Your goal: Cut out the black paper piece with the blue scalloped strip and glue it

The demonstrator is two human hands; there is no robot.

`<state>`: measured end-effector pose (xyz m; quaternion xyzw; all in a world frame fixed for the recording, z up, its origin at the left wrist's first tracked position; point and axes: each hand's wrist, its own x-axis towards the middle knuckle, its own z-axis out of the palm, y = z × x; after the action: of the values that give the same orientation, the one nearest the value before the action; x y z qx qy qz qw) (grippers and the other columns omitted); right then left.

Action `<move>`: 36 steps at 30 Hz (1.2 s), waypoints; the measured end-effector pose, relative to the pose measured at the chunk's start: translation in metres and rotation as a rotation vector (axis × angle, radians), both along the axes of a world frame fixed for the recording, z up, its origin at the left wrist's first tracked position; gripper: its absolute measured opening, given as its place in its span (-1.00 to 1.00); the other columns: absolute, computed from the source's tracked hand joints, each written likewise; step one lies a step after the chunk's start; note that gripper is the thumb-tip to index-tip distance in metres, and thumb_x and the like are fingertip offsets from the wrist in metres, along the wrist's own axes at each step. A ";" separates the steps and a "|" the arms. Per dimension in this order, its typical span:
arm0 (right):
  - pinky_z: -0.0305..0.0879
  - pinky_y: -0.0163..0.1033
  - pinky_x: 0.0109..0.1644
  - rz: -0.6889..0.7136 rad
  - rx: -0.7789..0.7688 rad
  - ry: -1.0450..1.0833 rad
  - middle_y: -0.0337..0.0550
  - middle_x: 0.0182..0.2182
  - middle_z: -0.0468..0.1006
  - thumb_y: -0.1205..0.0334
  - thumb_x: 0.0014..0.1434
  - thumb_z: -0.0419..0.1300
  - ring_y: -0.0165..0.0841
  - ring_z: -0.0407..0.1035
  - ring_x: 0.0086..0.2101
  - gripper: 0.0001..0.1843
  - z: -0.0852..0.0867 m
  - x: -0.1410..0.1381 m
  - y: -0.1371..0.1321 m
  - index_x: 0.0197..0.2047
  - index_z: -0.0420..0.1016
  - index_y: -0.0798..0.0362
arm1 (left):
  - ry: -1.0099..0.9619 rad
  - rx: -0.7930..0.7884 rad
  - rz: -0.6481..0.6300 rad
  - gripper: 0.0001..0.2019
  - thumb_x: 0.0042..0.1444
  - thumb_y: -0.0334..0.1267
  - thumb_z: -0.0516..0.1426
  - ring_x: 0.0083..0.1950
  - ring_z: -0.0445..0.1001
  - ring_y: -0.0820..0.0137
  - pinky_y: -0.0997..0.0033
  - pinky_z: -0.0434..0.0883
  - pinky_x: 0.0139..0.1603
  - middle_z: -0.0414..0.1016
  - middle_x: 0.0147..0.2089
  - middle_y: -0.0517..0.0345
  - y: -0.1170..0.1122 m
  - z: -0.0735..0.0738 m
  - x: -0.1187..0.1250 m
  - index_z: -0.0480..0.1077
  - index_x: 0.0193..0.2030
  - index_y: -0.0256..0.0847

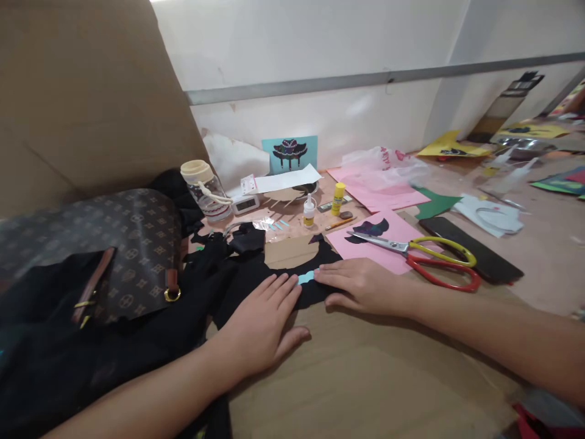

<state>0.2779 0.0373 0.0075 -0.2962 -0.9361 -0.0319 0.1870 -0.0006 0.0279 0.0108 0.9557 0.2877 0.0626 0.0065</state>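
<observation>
Both of my hands lie flat on a piece of black fabric (251, 277) with a curved cut-out along its far side. Between my fingertips is a small light-blue paper strip (306, 277) with a wavy edge. My left hand (269, 320) has its fingers stretched out, their tips at the strip's left end. From the other side, my right hand (354, 283) rests with extended fingers over the strip's right end. Scissors (402, 245) with yellow and red handles lie just beyond my right hand, across pink paper (336, 241) bearing a dark cut-out shape (372, 230).
Brown cardboard (356, 378) lies under the fabric. Behind stand a glue bottle (309, 213), a glue stick (338, 200), a small digital clock (245, 204) and a clear jar (210, 195). A patterned bag (137, 262) sits left; a dark phone (475, 250) lies right.
</observation>
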 end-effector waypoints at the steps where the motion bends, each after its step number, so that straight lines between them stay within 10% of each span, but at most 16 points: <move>1: 0.56 -0.05 0.05 -0.004 -0.001 0.006 0.17 0.00 0.69 0.02 0.40 0.16 -0.11 0.60 0.01 -0.55 0.000 0.000 0.001 0.13 0.56 0.20 | -0.005 -0.008 0.002 -0.31 0.42 0.14 -0.07 0.44 0.28 -0.01 -0.09 0.25 0.44 0.26 0.44 -0.30 -0.001 0.000 0.000 0.30 0.35 -0.47; 36: 0.53 -0.02 0.11 0.023 -0.039 0.058 0.19 0.03 0.66 0.18 0.38 0.17 -0.11 0.58 0.02 -0.66 0.001 -0.007 -0.001 0.11 0.54 0.19 | -0.266 -0.090 0.101 -0.71 0.26 -0.21 0.16 0.26 0.44 0.17 0.11 0.42 0.30 0.49 0.21 -0.10 0.010 0.003 0.002 0.45 0.09 -0.19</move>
<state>0.2705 0.0358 0.0090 -0.2898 -0.9340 -0.0028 0.2088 0.0015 0.0376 0.0139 0.9220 0.3343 0.1762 0.0844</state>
